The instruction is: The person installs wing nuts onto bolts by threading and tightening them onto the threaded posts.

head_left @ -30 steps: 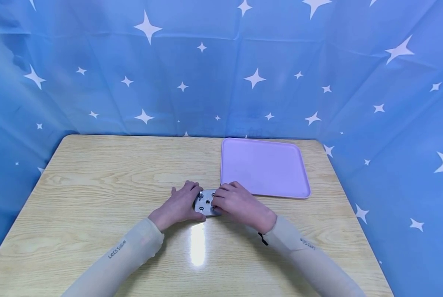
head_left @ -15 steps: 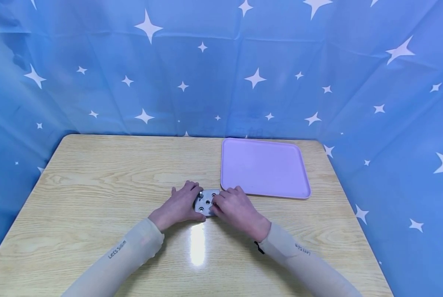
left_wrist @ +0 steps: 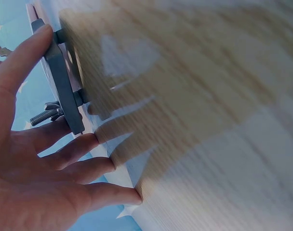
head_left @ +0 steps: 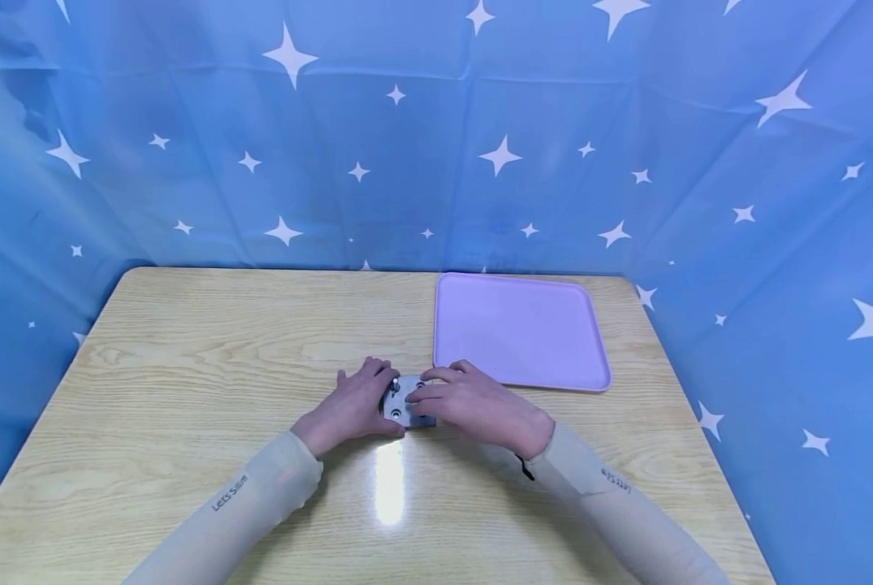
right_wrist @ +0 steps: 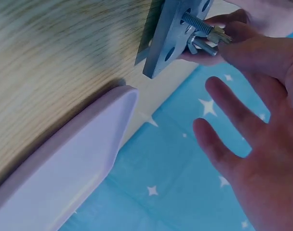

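A flat metal plate (head_left: 407, 398) with several holes lies at the middle of the table in the head view. My left hand (head_left: 356, 406) grips its left end by the edges, thumb (left_wrist: 28, 53) on the near edge. A bolt (left_wrist: 42, 116) with a wing nut on it sticks up from the plate's left part. On the right part stands a second threaded bolt (right_wrist: 197, 23). My right hand (head_left: 476, 406) pinches a small wing nut (right_wrist: 218, 35) at that bolt's outer end between thumb and finger; its other fingers are spread. Bolt heads (left_wrist: 80, 96) show beneath the plate.
A shallow purple tray (head_left: 524, 325) lies just behind and right of the plate, its corner close to my right hand. The wooden table (head_left: 209, 349) reaches back to a blue curtain (head_left: 436, 146) with white stars.
My right hand has turned at the plate, its wrist shifting right and its fingers spreading more to the left over it. The left hand and the plate have stayed in place.
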`<state>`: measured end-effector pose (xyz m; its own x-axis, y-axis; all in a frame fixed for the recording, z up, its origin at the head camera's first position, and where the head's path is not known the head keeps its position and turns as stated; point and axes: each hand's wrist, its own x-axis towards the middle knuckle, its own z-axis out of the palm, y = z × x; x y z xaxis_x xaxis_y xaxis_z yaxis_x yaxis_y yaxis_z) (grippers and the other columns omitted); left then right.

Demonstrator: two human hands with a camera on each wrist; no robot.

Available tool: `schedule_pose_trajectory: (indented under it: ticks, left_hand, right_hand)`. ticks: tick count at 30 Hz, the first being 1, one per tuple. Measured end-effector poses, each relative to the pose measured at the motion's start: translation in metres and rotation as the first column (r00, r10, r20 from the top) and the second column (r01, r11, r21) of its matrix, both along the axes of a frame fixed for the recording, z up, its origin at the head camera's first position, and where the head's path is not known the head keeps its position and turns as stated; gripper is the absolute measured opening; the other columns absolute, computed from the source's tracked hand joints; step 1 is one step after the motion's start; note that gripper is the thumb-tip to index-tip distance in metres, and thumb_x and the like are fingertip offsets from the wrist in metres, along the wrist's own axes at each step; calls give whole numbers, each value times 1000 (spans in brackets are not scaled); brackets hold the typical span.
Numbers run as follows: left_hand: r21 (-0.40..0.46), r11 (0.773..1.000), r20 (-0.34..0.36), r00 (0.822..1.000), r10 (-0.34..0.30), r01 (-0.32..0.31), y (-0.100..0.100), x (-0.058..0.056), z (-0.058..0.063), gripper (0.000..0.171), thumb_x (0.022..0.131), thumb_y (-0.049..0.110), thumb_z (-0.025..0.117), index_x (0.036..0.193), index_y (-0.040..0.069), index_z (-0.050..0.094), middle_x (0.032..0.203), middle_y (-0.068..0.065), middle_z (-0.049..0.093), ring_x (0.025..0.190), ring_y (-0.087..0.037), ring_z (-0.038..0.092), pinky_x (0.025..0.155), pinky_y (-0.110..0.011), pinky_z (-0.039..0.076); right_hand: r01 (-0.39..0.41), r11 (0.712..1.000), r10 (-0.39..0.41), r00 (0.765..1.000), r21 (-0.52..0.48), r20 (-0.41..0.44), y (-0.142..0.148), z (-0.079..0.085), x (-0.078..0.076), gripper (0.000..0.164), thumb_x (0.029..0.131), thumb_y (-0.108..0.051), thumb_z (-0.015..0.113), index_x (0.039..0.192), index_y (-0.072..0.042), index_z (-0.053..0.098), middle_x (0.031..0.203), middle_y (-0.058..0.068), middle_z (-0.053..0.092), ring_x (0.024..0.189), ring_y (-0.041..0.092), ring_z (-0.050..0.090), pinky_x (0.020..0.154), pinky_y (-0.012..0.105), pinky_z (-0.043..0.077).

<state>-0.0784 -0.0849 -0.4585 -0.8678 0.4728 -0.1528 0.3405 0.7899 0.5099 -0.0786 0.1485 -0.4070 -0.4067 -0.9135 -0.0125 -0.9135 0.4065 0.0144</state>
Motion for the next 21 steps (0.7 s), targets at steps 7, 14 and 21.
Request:
schedule_pose_trajectory:
  ticks: [7,14,21]
  left_hand:
    - [-3,1000,9,1000,6,-6,0,1,0,90,74,44,93,142,-1,55,150,-24,48,145,-45,37,105,-80,30]
    - [3,1000,10,1000,8,-8,0,0,0,90,75,43,92,143,-1,55,150,-23,47,145,-44,37,106,-80,29]
    - [4,1000,-1,1000,8,-8,0,1,0,89,75,44,92,142,-2,55,149,-24,48,145,-47,37,105,-81,29]
  right_hand:
    - [24,998,-27,998,-52,-61,-1,-5,-1,21,91,-15,80,110,-24,76,118,-12,71,119,16,60,94,40,50]
    - [100,989,-110,990,-105,-93,-6,-15,0,8,94,-25,78,100,-22,73,101,-9,73,98,16,62,86,36,50]
    - [172,966,-193,977,-194,-95,-14,-22,4,6,95,-22,76,91,-17,73,87,-6,71,78,15,59,68,32,46]
